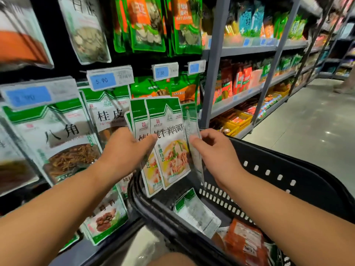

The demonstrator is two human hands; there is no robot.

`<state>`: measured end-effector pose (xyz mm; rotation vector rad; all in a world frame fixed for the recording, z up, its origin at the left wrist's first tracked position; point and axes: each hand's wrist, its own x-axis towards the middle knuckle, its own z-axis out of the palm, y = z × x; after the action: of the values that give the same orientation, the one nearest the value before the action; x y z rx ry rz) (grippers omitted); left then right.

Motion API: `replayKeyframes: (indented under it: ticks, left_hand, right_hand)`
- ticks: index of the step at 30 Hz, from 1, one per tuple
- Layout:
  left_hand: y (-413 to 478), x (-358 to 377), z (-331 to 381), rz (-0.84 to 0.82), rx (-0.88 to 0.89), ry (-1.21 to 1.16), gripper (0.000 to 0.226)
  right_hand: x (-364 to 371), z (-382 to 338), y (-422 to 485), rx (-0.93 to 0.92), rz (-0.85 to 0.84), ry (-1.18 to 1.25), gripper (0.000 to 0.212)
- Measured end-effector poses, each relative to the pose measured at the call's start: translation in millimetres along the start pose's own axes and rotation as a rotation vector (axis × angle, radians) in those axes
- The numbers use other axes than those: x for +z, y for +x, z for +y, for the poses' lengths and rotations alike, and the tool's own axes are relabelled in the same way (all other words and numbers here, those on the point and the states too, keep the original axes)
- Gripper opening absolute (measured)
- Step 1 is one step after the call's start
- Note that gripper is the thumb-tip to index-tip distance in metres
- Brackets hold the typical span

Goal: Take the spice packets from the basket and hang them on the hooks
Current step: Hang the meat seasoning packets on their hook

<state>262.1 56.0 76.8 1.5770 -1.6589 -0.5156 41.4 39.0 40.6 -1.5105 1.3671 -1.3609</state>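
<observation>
Several spice packets (169, 143) stand fanned, gripped by the left hand (124, 150); fingers (211, 133) of the right hand (215, 152) pinch the rightmost packet (192, 121), basket (299, 162) below them.

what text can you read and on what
"5.90": middle price tag
"7.50": next price tag
"BAY LEAVES": top green packet
"INNAMON": lower green packet
"八角": big left packet
"桂皮": neighbouring packet
"炖牛羊肉调料": front packet, left hand
slanted packet, right hand: unreadable
far-left tag, small print: too blurred

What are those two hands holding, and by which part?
Green-and-white plastic spice packets, fanned: left hand grips their middle, right hand pinches the rightmost packet by its side edge.
</observation>
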Motion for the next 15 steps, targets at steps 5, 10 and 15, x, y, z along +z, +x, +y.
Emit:
replayKeyframes:
  ticks: [5,10,15]
  left_hand:
    - [-21.2,-53.4,-4.5,0.139,0.014,-0.096,0.066]
    - [-57.6,-104.4,-4.6,0.278,-0.044,-0.182,0.067]
    - [-92.6,-147.0,-24.5,0.354,-0.086,-0.227,0.060]
  right_hand:
    - [44.6,-52.3,-18.1,-0.134,-0.052,0.010,0.020]
    - [88.3,-98.3,-42.1,-0.258,-0.122,0.029,0.020]
    - [134.3,-124.1,-66.7,-0.407,-0.186,0.014,0.016]
